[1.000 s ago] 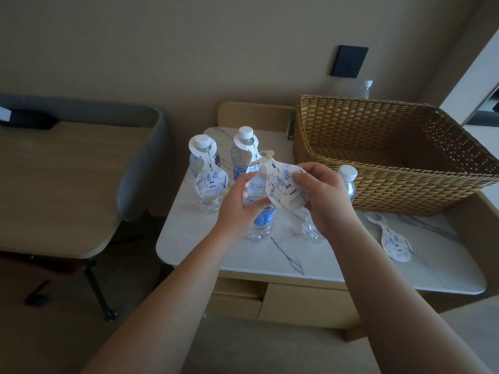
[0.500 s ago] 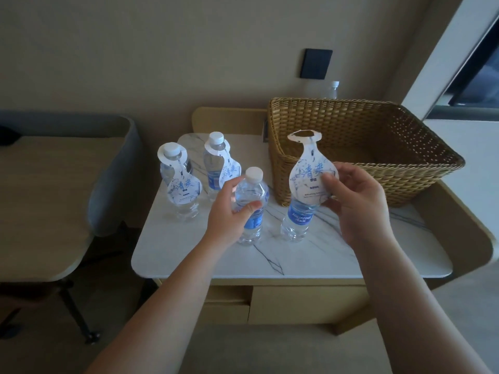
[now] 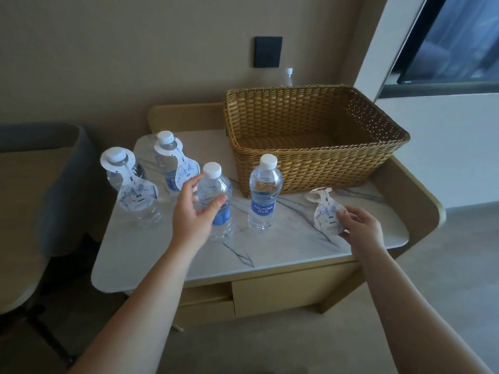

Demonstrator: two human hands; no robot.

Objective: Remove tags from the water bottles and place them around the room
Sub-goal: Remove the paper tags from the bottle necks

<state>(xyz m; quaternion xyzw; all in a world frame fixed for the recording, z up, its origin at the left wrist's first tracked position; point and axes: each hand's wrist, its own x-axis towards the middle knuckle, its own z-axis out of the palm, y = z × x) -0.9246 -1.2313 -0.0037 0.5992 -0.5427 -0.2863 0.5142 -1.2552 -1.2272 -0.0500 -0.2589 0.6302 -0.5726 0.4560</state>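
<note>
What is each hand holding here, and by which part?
The left hand grips an untagged water bottle around its upper body. The right hand pinches the wide lower end of a removed tag, low over the marble tabletop.

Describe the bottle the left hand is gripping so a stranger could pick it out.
Find the wicker basket on the marble table. Four water bottles stand to its left; the left hand grips the second from the basket. Unlike the two tagged bottles behind, its neck is bare.

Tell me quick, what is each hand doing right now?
Left hand: closed around a tagless water bottle.
Right hand: holding a removed tag at the tabletop.
</note>
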